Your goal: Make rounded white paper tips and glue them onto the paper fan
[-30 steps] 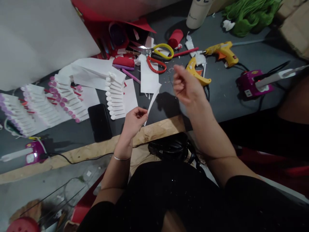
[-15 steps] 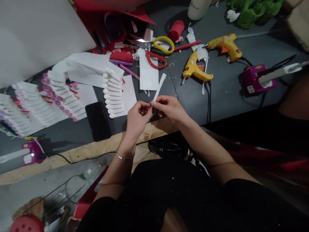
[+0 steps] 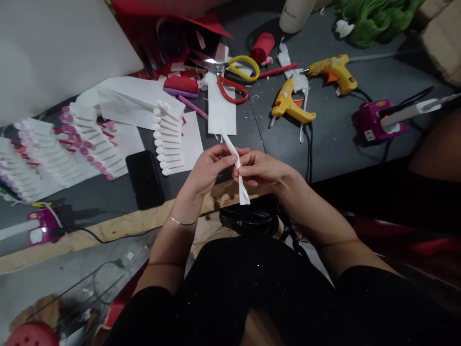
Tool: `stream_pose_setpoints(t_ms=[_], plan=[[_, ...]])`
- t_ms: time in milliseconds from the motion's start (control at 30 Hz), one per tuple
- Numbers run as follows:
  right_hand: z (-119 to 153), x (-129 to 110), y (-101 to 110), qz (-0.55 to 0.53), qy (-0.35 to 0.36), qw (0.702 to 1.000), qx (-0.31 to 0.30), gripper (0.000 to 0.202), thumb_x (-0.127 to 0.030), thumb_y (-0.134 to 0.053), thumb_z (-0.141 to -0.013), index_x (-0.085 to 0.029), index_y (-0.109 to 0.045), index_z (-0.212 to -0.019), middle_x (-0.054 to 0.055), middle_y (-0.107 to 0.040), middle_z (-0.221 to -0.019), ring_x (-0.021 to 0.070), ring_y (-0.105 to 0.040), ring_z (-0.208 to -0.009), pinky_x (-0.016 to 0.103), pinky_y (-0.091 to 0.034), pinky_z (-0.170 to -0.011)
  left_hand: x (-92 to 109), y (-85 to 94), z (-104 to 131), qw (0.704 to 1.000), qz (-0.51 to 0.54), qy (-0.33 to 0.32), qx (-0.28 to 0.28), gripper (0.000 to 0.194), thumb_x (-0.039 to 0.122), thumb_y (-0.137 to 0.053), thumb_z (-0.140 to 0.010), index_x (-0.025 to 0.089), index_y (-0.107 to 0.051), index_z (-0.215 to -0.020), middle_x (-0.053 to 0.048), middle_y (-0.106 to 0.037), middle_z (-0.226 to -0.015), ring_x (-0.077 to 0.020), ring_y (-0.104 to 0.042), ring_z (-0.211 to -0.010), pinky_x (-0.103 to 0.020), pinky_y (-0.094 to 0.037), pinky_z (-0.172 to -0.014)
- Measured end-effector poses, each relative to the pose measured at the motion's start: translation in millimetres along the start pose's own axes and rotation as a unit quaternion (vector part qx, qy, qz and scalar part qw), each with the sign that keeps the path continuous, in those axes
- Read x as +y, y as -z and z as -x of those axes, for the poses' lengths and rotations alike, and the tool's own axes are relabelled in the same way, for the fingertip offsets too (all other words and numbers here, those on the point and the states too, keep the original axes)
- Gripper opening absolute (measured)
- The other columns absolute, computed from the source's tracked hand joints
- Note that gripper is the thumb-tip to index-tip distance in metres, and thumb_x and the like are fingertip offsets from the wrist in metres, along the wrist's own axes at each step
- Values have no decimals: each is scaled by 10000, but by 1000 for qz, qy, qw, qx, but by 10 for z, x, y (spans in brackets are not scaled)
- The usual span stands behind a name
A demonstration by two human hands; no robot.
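Between both hands, just above the table's front edge, is a thin white paper-like strip (image 3: 244,193). My left hand (image 3: 212,168) pinches its middle, and my right hand (image 3: 264,168) pinches it right beside that spot. One end of the strip points up toward a larger white sheet (image 3: 222,115); the lower end hangs below my fingers and looks folded or twisted. Left of my hands, a row of small white-tipped sticks (image 3: 171,144) lies on white paper. A black phone (image 3: 144,180) rests beside that row.
Scissors with yellow and red handles (image 3: 232,91) lie on the sheet. Two yellow glue guns (image 3: 293,106) sit at the right, with a purple power socket (image 3: 378,120) beyond. More rows of pink-tipped sticks (image 3: 84,144) lie at left. A pale bottle (image 3: 296,17) stands at the back.
The strip has swung from slanting up to the right to slanting up to the left, and its lower end now shows below my fingers. Both hands have shifted their grip on it.
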State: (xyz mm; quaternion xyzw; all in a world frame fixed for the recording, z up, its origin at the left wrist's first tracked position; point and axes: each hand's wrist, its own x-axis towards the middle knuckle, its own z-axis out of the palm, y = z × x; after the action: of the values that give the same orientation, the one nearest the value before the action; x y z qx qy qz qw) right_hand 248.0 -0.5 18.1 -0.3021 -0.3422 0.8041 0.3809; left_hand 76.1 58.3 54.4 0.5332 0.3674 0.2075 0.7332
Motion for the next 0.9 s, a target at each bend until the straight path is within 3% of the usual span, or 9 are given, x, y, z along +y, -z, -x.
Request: stream_pose_setpoints(t_ms=[200, 333, 467, 600, 667, 733, 800, 867, 900], plan=[[43, 39, -73, 21, 8, 997, 69, 389, -476, -944, -714, -159, -718, -725, -35, -646, -628, 27, -456, -451, 159, -336, -369, -5, -66, -60, 998, 29, -29, 57, 151, 251, -710, -850, 229, -567, -890, -17, -735, -774, -216, -794, -845, -333, -650, -737], [93, 31, -134, 32, 14, 993, 116, 382, -440, -952, -705, -173, -681, -663, -65, -582, -577, 22, -417, -435, 173, -327, -381, 38, -96, -85, 996, 20, -37, 83, 142, 247, -691, -881, 226, -589, -977, 0, -726, -796, -169, -767, -740, -306, -641, -710], [152, -13, -164, 55, 4, 991, 120, 384, -443, -934, -726, -175, -667, -664, -77, -550, -527, 24, -404, -412, 181, -296, -380, 56, -159, -163, 992, -5, -50, 114, 293, 251, -716, -910, 226, -633, -1190, 3, -739, -848, -146, -755, -738, -299, -643, -768], [205, -31, -214, 76, -24, 989, 124, 391, -455, -929, -716, -172, -666, -662, -79, -537, -496, 28, -401, -400, 187, -281, -380, 136, -85, -350, 986, 7, -72, 148, 325, 193, -707, -930, 252, -648, -1244, -18, -757, -998, -167, -782, -877, -344, -649, -884], [219, -14, -237, 95, -31, 986, 136, 405, -479, -921, -714, -174, -661, -659, -79, -534, -498, 31, -405, -407, 188, -289, -384, 196, 58, -436, 982, 48, -99, 153, 299, 152, -646, -953, 258, -633, -1232, -6, -739, -1090, -175, -776, -1030, -386, -627, -994], [221, 5, -249, 116, -17, 979, 168, 429, -519, -903, -723, -176, -653, -659, -78, -527, -505, 36, -423, -428, 188, -309, -401, 211, 216, -457, 968, 103, -169, 155, 322, 127, -578, -968, 265, -591, -1258, 26, -710, -1195, -151, -710, -1233, -410, -547, -1148], [210, 12, -254, 138, 9, 967, 216, 432, -537, -890, -730, -175, -661, -679, -76, -525, -520, 38, -434, -455, 189, -319, -421, 139, 308, -391, 964, 110, -193, 147, 241, 307, -639, -1000, 303, -609, -1239, 27, -704, -1341, -157, -655, -1329, -413, -485, -1222], [183, 4, -256, 167, 30, 953, 251, 410, -516, -892, -733, -172, -672, -695, -72, -530, -539, 37, -429, -473, 192, -304, -428, -8, 289, -256, 982, 90, -127, 108, 501, 592, -757, -897, 242, -624, -1229, -59, -727, -1353, -246, -667, -1339, -475, -465, -1233], [164, -3, -257, 181, 38, 949, 257, 402, -504, -893, -735, -172, -672, -692, -70, -532, -547, 36, -422, -477, 194, -294, -429, -92, 241, -181, 989, 76, -104, 77, 626, 661, -812, -816, 224, -628, -1226, -92, -744, -1332, -269, -679, -1323, -479, -474, -1221]])
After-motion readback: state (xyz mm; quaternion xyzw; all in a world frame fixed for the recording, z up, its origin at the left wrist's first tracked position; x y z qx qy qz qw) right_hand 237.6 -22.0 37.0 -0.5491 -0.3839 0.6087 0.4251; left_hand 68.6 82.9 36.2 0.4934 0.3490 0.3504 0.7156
